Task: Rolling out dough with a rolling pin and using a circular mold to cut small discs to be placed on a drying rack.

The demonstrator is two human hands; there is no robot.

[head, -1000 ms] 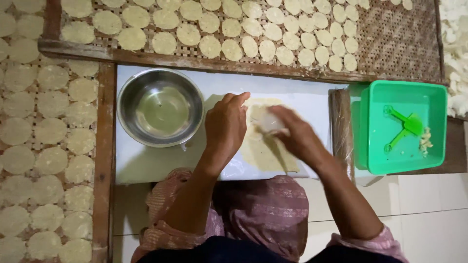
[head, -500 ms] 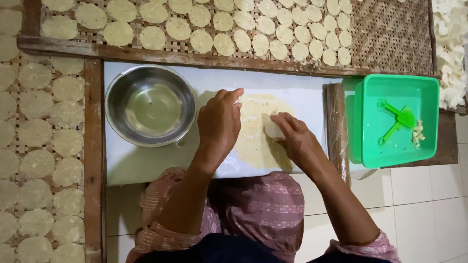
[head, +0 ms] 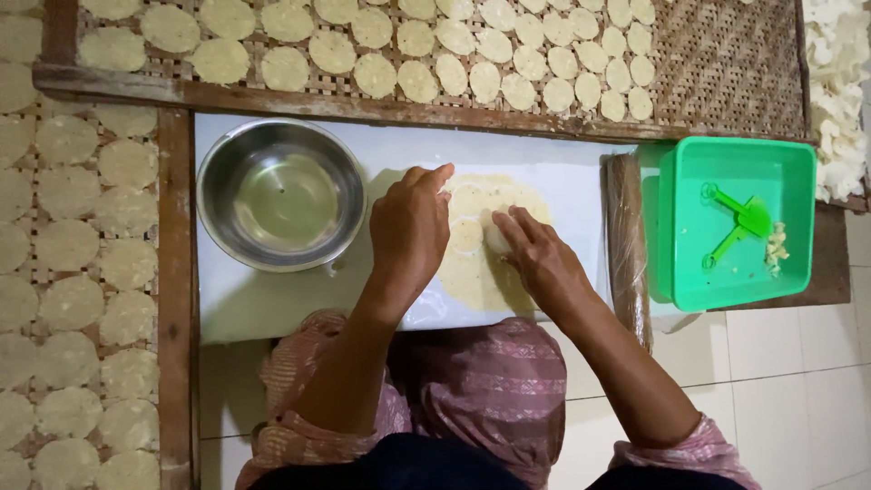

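**Pressing a cutter into the dough sheet**

Seeing the right hand (head: 537, 259) closed around a small pale round cutter (head: 497, 238), pushing it down on the flattened dough sheet (head: 481, 272). I'm reading the left hand (head: 410, 231) as lying flat and open, palm down, fingers resting on the sheet's left edge, gripping nothing. The sheet is sitting mid-right on the white board (head: 272, 304), with round cut marks showing in it. A steel bowl (head: 281, 193) is standing on the board just left of the left hand. A wrapped rolling pin (head: 626, 245) is lying along the board's right edge, with a green tub (head: 735, 222) beside it holding a green tool (head: 737, 222). Woven trays (head: 717, 63) of cut discs (head: 374, 74) are sitting above and to the left.
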